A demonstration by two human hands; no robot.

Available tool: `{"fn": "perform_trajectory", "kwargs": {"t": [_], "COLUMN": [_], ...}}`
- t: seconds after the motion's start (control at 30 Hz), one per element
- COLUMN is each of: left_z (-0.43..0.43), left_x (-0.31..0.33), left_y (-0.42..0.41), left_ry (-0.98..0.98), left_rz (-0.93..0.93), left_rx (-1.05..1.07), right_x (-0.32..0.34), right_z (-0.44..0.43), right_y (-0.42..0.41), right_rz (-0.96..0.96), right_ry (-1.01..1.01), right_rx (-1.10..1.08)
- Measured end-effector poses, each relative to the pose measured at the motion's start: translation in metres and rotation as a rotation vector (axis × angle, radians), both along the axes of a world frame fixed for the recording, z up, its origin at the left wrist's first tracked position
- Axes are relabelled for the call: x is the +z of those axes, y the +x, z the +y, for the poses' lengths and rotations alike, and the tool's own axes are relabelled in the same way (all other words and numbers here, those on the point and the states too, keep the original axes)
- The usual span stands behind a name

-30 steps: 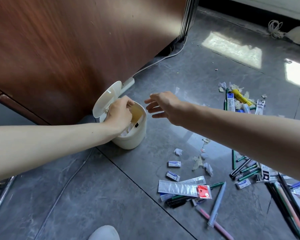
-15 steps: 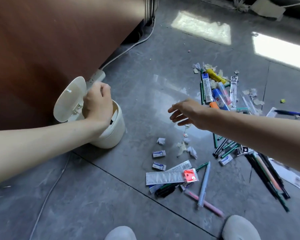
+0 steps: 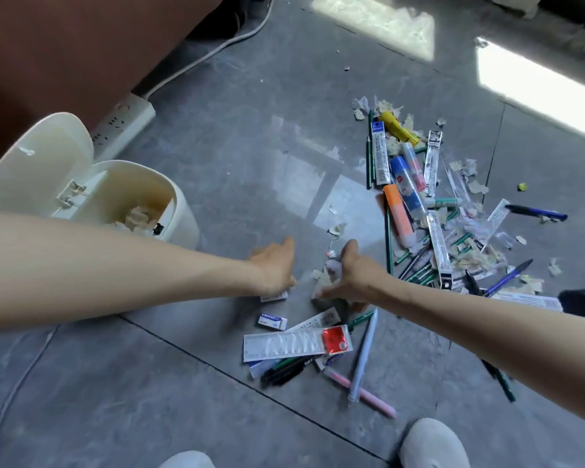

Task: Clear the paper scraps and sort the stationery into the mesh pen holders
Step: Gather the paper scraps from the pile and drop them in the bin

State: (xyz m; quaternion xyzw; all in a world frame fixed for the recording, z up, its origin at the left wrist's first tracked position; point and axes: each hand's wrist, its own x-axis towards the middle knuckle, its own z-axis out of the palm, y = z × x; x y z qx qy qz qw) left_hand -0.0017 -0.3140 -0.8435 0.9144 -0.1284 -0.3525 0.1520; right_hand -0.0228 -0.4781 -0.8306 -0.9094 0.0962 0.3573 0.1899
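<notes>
My left hand (image 3: 274, 268) is down at the grey floor just right of the open white bin (image 3: 183, 211), thumb apart, fingertips hidden under the hand. A white eraser (image 3: 276, 296) pokes out beneath it. My right hand (image 3: 350, 276) is cupped, thumb raised, over a small clump of paper scraps (image 3: 326, 270), with its fingertips at the floor. A second eraser (image 3: 272, 321) lies nearer me. Pens, glue sticks and refill packs lie in a pile (image 3: 409, 197) to the right, mixed with more scraps (image 3: 470, 258). No mesh pen holder is in view.
The bin's lid (image 3: 41, 163) stands open, with crumpled paper (image 3: 137, 216) inside. A power strip (image 3: 125, 119) and its cable run along the brown cabinet (image 3: 65, 45). A packaged ruler (image 3: 284, 344) and several pens lie near my white shoes (image 3: 433, 444).
My left hand left the bin and swung right, down to the floor by the eraser. My right hand dropped onto the scraps. The view tilted down and right.
</notes>
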Motion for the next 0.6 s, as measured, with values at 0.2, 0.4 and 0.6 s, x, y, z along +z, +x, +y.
{"fn": "perform_trajectory", "kwargs": {"t": [0.2,0.4,0.6], "left_z": [-0.036,-0.058,-0.068], "left_x": [-0.014,-0.018,-0.029], "left_y": [0.009,0.049,0.087], "left_ry": [-0.203,-0.282,-0.251], "left_rz": [-0.005,-0.196,-0.300], "left_rx": [-0.001,0.188,0.056], "right_x": [-0.036,-0.032,-0.041], "right_z": [-0.001,-0.020,-0.044], "right_y": [-0.004,0.019,0.013], "right_rz": [-0.217,-0.426,-0.411], "right_ry": [0.130,0.277,0.307], "right_rx": [0.075,-0.123,-0.159]}}
